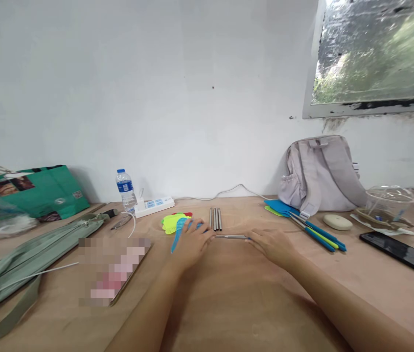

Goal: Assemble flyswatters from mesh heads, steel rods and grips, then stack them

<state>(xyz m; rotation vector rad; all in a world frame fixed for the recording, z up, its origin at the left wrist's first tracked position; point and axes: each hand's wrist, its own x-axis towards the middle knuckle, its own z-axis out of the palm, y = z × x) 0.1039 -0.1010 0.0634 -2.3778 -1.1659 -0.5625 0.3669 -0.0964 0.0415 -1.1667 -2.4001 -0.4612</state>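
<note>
A thin silver metal rod (231, 237) lies crosswise between my hands, low over the table. My left hand (191, 243) is closed at its left end, the fingertips partly hidden. At the other end, the fingers of my right hand (270, 244) pinch the rod near a dark tip. Under and beside my left hand shows a blue mesh fly swatter head (178, 235), partly covered by the hand. Just behind it are yellow-green swatter heads (171, 223) with a bit of red. Several short metal tubes (217, 219) lie side by side beyond the rod.
Right: fly swatters with blue and green handles (319, 235), grey backpack (320, 173), pale oval object (337, 222), clear plastic cup (390, 196), black phone (403, 254). Left: power strip (154, 207), water bottle (125, 190), blurred phone-like slab (119, 274), green strapped bag (41, 249), green shopping bag (51, 190).
</note>
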